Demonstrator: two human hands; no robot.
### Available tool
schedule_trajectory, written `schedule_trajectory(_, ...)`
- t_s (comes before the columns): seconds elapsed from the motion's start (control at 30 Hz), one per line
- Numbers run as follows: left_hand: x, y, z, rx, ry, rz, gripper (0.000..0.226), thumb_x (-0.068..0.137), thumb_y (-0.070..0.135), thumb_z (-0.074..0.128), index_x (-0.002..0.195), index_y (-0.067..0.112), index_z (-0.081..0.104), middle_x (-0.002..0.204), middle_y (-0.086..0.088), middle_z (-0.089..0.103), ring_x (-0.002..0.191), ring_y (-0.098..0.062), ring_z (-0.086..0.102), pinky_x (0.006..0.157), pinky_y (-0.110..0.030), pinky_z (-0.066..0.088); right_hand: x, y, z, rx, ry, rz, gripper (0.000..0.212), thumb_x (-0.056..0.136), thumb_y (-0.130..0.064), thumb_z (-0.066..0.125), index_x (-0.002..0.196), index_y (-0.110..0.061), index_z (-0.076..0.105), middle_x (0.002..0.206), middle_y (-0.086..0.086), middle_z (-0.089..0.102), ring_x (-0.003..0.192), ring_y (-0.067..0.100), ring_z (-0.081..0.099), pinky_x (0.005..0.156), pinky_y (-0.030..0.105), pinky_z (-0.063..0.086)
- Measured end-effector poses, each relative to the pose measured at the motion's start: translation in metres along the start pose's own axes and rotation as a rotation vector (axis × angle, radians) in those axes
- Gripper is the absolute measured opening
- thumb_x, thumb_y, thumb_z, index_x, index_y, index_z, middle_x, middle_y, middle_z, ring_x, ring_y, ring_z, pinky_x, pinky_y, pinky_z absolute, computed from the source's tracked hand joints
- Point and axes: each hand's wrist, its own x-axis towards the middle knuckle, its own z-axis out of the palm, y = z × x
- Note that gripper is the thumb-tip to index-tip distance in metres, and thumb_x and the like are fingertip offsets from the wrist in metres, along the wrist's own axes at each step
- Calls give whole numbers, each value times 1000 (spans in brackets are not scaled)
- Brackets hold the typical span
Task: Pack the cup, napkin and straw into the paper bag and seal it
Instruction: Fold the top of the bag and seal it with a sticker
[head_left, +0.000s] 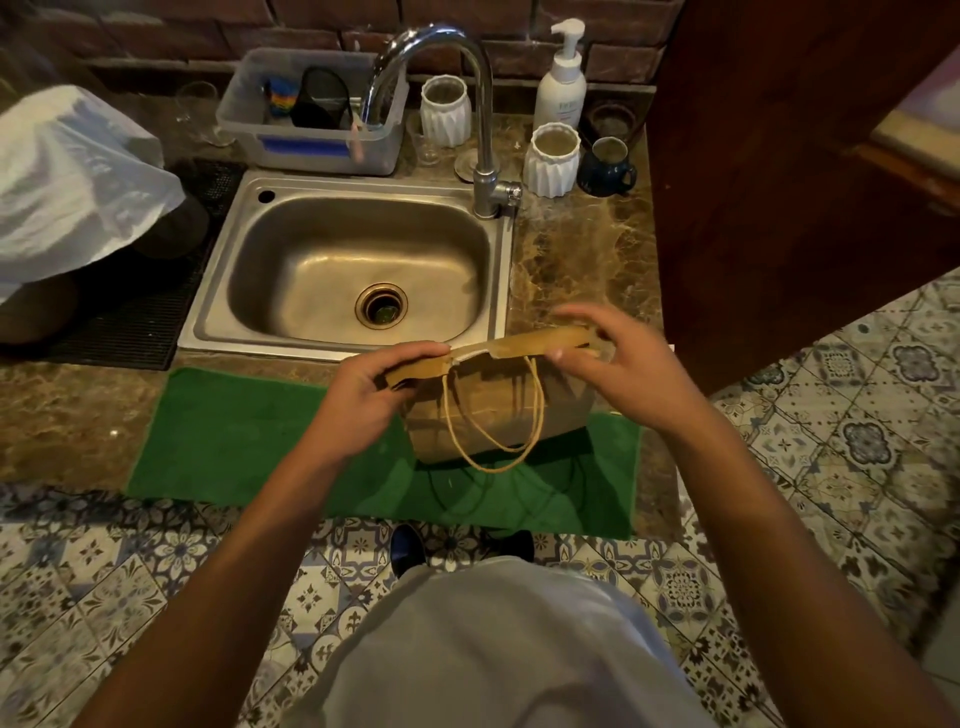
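A brown paper bag (493, 410) stands upright on the green mat (249, 441) at the counter's front edge. Its top is pressed flat and folded over. A twine handle loop hangs down its near face. My left hand (374, 384) pinches the left end of the folded top. My right hand (613, 358) pinches the right end. Cup, napkin and straw are not visible; the bag's inside is hidden.
A steel sink (218, 291) with a tall tap (483, 130) lies just behind the bag. White ribbed vases (550, 161), a dark mug (608, 166), a pump bottle (563, 78) and a plastic bin (311, 145) stand at the back. A white plastic bag (67, 182) sits left; a wooden panel (779, 182) stands right.
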Motion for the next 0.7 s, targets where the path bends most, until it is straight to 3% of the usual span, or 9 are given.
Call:
schedule_trajectory(0.07, 3, 1, -2, -27, 10, -8, 57, 84, -20, 60, 111, 29, 72, 109, 28, 75, 114, 4, 66, 98, -13, 49, 2, 3, 1, 131, -124, -7, 45, 90, -35, 75, 133, -29, 62, 124, -13, 67, 110, -5, 62, 87, 17, 50)
schedule_trajectory(0.13, 4, 2, -2, -70, 25, -31, 54, 85, -20, 59, 106, 27, 74, 104, 25, 77, 109, 3, 68, 97, -17, 52, 4, 8, 2, 128, -118, -50, 42, 90, -23, 77, 129, -29, 65, 117, -18, 67, 105, -11, 61, 82, 7, 45)
schedule_trajectory(0.23, 5, -2, -4, -129, 42, -61, 54, 88, -17, 58, 87, 33, 81, 101, 17, 79, 105, -3, 71, 92, -23, 57, 5, 14, 6, 88, -4, -96, 37, 89, -11, 74, 118, -34, 69, 109, -20, 70, 104, -7, 62, 90, 22, 49)
schedule_trajectory(0.3, 6, -6, -5, -144, 17, -41, 56, 87, -18, 58, 81, 32, 81, 103, 11, 79, 108, -9, 71, 98, -30, 57, 3, 15, 11, 124, 49, -105, 37, 90, -8, 73, 114, -35, 71, 109, -17, 73, 106, -2, 65, 94, 28, 52)
schedule_trajectory(0.47, 2, 2, -21, -76, -147, -20, 47, 87, -14, 60, 98, 28, 77, 123, 3, 73, 125, -16, 64, 105, -33, 52, -6, 21, 20, 262, 108, -77, 36, 90, -2, 71, 113, -30, 75, 112, -9, 76, 112, 8, 69, 98, 35, 55)
schedule_trajectory(0.57, 3, 26, -32, -57, -184, -56, 33, 87, 10, 57, 115, 20, 72, 130, 7, 71, 126, -6, 61, 98, -23, 51, -11, 21, 23, 343, 132, -54, 36, 89, 1, 71, 107, -30, 75, 108, -13, 75, 106, 2, 70, 94, 25, 55)
schedule_trajectory(0.63, 12, 38, -27, 126, -145, 10, 32, 93, 30, 56, 120, 22, 72, 128, 14, 70, 123, 3, 59, 98, -22, 45, -14, 19, 25, 372, 138, -56, 35, 89, 2, 71, 105, -29, 75, 106, -15, 74, 103, -2, 70, 90, 17, 54)
schedule_trajectory(0.7, 24, 43, -13, 398, -231, 148, 36, 97, 42, 57, 123, 23, 72, 128, 11, 69, 121, 2, 59, 103, -25, 44, -16, 20, 28, 387, 167, -70, 32, 89, 3, 70, 107, -22, 76, 105, -12, 75, 102, -1, 71, 89, 16, 53)
